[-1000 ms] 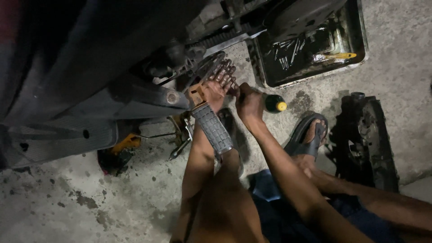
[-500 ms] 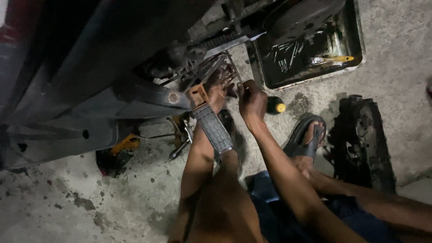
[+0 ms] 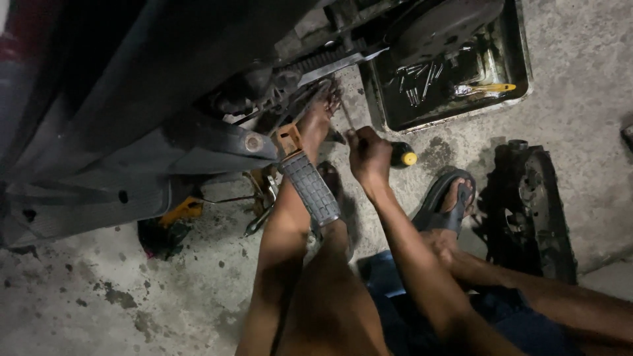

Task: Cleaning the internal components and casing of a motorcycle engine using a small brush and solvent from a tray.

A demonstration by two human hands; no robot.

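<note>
Under the dark scooter body [image 3: 165, 151], left hand [image 3: 316, 122] spread flat against the greasy engine parts [image 3: 290, 89], right hand [image 3: 369, 155] fisted round the black yellow-capped screwdriver [image 3: 401, 155] — I'd keep the shaft square, left hand bracing.

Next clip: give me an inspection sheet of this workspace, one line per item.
Surface: stained concrete floor.
Job's things: screwdriver, black handle with yellow cap, under a motorcycle; its footpeg folded out.
Clutter: oily tray holding bolts and a yellow-handled tool; dark engine cover; wrenches; yellow-and-black tool.
Grippers: left hand reaches into the engine area; right hand grips the screwdriver.
Cables: nothing seen.
Surroundings: sandalled foot, dim light.
</note>
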